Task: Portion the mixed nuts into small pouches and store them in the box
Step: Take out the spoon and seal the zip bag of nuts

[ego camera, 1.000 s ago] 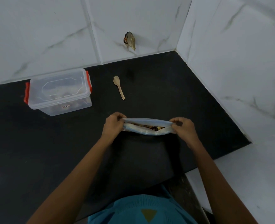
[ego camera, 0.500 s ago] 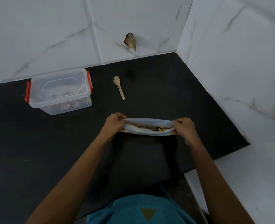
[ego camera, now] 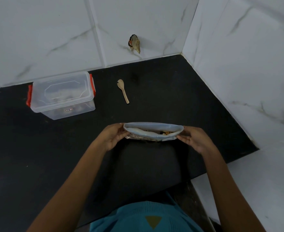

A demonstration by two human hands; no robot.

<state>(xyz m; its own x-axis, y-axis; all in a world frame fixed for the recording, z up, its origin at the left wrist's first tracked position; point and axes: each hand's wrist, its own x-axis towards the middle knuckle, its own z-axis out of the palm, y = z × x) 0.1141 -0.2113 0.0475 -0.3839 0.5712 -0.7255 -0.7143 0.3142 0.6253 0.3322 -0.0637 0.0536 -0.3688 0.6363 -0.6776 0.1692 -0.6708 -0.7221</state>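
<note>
Counter: black worktop [ego camera: 171, 97] sat in a corner of white marbled tiles.
Pouch: the pale pouch [ego camera: 153, 132] was in front of you with its mouth partly open and nuts showing inside.
Hands: your left hand [ego camera: 114, 138] pinched its left end and your right hand [ego camera: 194, 139] its right end.
Handling: it was likely soft, light and slick, so you should grip the rim corners and keep them level.
Box: the clear box [ego camera: 62, 96] had red latches and its lid on, and stood well apart at rear left; its contents were dim.
Spoon: the wooden spoon [ego camera: 123, 90] lay beside the box, untouched.

Bare counter [ego camera: 179, 101] separates spoon [ego camera: 123, 90] from right wall [ego camera: 248, 81].
</note>
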